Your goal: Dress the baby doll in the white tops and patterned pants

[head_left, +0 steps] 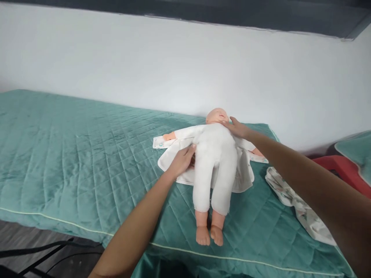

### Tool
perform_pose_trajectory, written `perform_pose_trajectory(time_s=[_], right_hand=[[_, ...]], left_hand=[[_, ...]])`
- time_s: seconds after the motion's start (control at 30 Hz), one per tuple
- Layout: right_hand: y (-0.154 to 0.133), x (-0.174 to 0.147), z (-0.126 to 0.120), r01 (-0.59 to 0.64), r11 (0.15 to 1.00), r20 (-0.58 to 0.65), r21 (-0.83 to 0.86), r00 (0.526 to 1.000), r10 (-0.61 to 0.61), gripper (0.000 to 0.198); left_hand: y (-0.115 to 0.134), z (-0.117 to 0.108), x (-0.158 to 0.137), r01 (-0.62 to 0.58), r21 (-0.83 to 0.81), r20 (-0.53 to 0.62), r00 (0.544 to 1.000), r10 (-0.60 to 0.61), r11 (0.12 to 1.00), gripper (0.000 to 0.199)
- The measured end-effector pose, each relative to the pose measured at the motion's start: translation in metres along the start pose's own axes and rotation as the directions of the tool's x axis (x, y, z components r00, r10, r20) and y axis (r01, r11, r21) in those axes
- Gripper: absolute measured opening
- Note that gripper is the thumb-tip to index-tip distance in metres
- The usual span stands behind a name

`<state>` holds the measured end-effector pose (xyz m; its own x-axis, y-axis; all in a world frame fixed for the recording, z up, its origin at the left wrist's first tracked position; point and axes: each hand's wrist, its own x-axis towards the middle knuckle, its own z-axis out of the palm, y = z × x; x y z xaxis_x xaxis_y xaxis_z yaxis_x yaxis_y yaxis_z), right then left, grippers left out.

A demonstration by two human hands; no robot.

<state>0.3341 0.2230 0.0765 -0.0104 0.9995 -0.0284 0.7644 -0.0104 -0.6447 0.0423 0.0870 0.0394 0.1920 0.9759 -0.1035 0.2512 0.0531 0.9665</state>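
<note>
Clock set on the doll's middle, twelve toward the wall. Work at the hands looks like settling the doll (215, 148) on a spread garment (245, 175); that's my reading. Any move from here would, I judge, call for steady support at neck and flank, so the body stays centred and the cloth under it flat.

Left hand (181, 161), at nine: uncurled, fingers nearly straight, tips against the doll's side at the waist. Thumb hard to make out — no firm grip that I can see.

Right hand (237, 128), between one and two: fingers loosely extended to the doll's neck, just below the chin, thumb lifted clear of them. Touching, not clenched.

Doll lies on its back, head (216, 115) at twelve, bare feet (203, 236) at six, arms stretched out to either side. Body is white cloth. Garment spreads beneath it, beyond both flanks; a patterned sleeve (158, 143) sticks out past the doll's hand between nine and ten, another at three.

Farther out: rumpled patterned cloth (311, 222) at four — well apart from the garment, near the edge of the green quilted bedcover (72, 154). Red object (344, 166) at three. White wall (174, 65) at twelve.
</note>
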Motion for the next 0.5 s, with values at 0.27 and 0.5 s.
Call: perform_pose_trajectory(time_s=[0.27, 0.5], right_hand=[[-0.059, -0.038, 0.019, 0.28, 0.92, -0.316, -0.273, 0.877, -0.361, 0.056], [-0.143, -0.046, 0.102, 0.552, 0.625, 0.24, -0.552, 0.823, -0.515, 0.059]], left_hand=[[-0.008, -0.005, 0.025, -0.081, 0.876, -0.129, 0.911, 0.393, 0.475, 0.028], [-0.021, -0.01, 0.052, -0.014, 0.871, -0.178, 0.923, 0.342, 0.49, 0.026]])
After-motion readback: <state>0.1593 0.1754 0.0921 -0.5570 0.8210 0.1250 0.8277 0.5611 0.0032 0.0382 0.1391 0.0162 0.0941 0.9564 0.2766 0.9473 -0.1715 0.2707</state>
